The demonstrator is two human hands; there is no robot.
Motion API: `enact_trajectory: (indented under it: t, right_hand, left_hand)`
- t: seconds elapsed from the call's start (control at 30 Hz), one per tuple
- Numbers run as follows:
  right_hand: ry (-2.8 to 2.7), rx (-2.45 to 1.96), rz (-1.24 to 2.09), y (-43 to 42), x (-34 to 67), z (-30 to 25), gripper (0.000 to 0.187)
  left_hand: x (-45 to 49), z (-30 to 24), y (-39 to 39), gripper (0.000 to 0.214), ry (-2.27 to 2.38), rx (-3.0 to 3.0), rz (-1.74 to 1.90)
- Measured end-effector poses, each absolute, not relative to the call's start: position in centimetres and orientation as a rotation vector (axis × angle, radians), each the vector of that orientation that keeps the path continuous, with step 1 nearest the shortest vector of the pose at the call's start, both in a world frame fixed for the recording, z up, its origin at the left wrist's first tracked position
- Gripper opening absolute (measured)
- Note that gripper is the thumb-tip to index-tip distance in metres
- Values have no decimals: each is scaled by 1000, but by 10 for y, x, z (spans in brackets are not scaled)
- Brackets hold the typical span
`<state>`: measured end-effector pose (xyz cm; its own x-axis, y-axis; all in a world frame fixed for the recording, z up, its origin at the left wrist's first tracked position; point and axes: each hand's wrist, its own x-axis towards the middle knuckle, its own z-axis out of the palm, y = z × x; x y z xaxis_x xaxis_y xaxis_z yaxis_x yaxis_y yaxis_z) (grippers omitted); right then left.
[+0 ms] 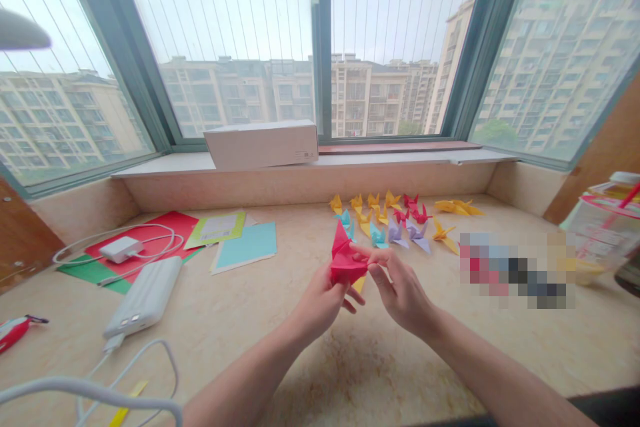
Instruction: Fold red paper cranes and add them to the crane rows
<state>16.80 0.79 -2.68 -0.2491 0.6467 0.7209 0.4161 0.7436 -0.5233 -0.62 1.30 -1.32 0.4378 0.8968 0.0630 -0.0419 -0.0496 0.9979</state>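
A red paper crane [345, 260] is held up above the stone counter, between my two hands. My left hand [327, 297] grips it from below and the left. At its right end, my right hand [397, 283] pinches the tip between thumb and fingers. Behind it stand rows of small folded cranes: yellow cranes [374, 201], dark red cranes [419, 213], light blue cranes [379, 235] and lavender cranes [417, 235]. A yellow crane [443, 233] lies apart to their right. Some yellow paper [358, 285] shows just below the red crane, partly hidden by my left hand.
On the left lie red paper [165, 230], light blue sheets [247, 247], a white charger [121, 249] and a power bank [145, 297] with cables. A white box [263, 145] sits on the window ledge. A plastic cup [600, 233] stands at right, beside a blurred patch.
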Motion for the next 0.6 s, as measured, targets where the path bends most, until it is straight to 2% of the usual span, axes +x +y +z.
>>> enact_trajectory:
  t: [0.17, 0.33, 0.43, 0.6]
  right_hand:
    - [-2054, -751, 179, 8, 167, -23, 10]
    - [-2211, -759, -17, 4, 165, -18, 45]
    - [-2268, -758, -58, 2, 163, -16, 58]
    - [-2241, -793, -90, 2, 162, -17, 48]
  left_hand:
    - [-5, -12, 10, 25, 776, 1386, 953]
    - [-4, -10, 8, 20, 828, 1348, 991]
    - [-5, -13, 9, 16, 838, 1336, 996]
    - [-6, -21, 13, 15, 878, 1353, 984]
